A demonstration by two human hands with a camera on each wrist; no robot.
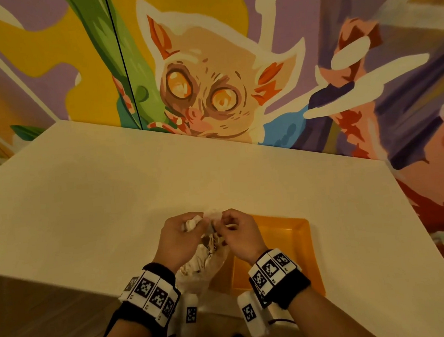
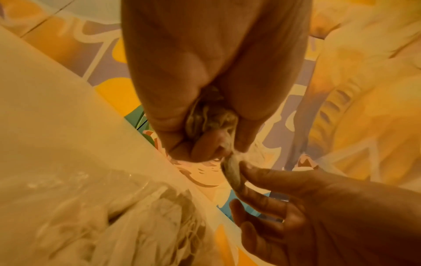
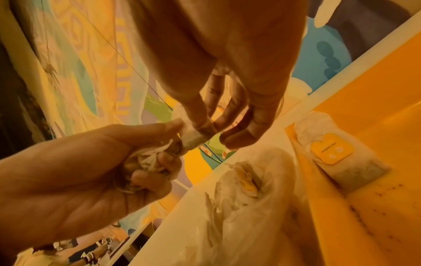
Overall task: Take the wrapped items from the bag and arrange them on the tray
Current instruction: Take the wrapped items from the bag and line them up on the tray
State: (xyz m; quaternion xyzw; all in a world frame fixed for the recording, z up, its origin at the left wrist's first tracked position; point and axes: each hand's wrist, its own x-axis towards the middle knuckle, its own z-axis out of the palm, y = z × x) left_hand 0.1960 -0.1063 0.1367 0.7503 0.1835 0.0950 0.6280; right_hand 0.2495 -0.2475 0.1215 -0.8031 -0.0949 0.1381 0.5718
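Interior of a café or casual eatery, not a home. Directly behind the plain white counter point(image 1: 163, 178) rises a wall-sized painted mural point(image 1: 208, 76) of a wide-eyed cartoon animal on purple and yellow; an orange plastic serving tray point(image 1: 297, 231) lies at the counter's near edge.

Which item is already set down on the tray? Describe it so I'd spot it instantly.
Start at the orange plastic tray on the white table, right of the clear plastic bag. Near the tray's left wall lies one flat pale tea bag. Its square yellow tag lies on it, unlike the bunch gripped in the left hand.
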